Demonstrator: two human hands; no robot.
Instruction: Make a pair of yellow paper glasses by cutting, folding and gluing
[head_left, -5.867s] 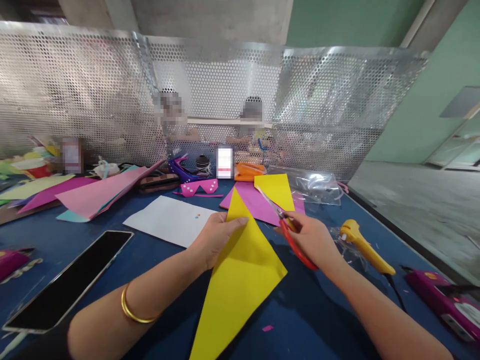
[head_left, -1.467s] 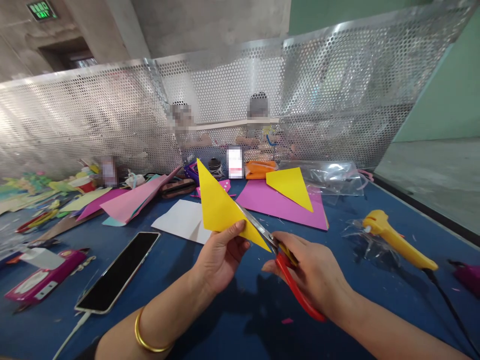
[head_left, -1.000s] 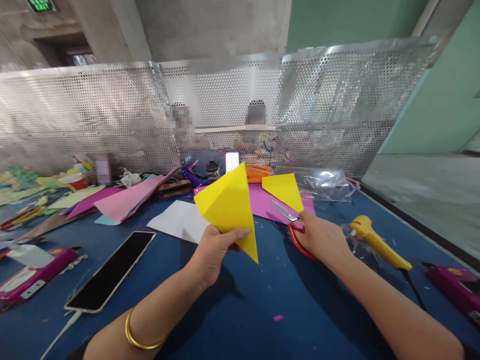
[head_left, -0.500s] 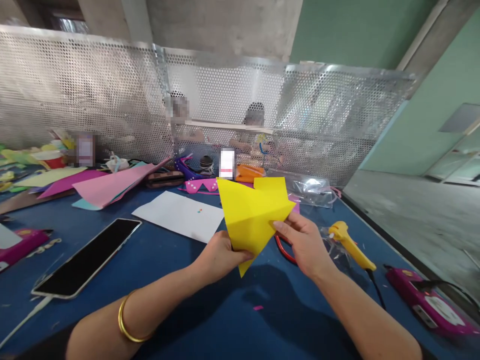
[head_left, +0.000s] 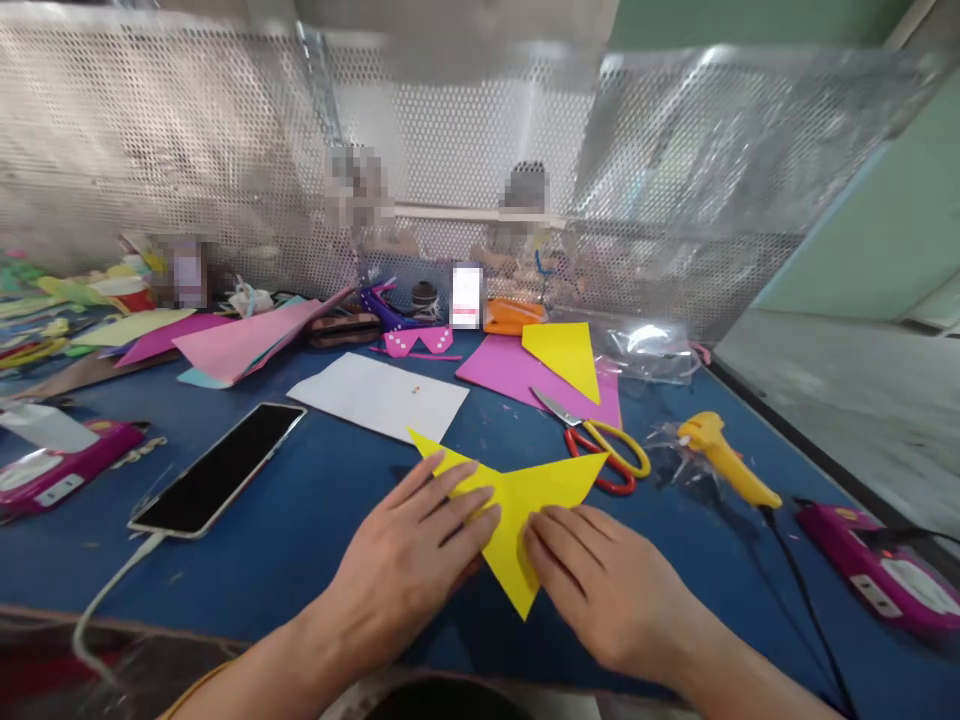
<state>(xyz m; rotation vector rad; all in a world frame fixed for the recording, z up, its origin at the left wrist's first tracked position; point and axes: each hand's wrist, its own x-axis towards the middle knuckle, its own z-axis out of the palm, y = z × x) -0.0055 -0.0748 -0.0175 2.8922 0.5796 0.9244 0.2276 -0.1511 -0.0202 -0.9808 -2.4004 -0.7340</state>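
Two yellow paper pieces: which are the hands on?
The near yellow piece, pressed flat under the left hand and right hand; the other yellow triangle lies untouched on the pink sheet.

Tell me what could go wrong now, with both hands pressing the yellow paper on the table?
The yellow paper might slip under the left hand and right hand, so the fold could come out crooked. The scissors lie close beyond the paper's right tip; a hand sliding forward could bump them. The black cord of the glue gun runs beside the right arm and might be snagged.
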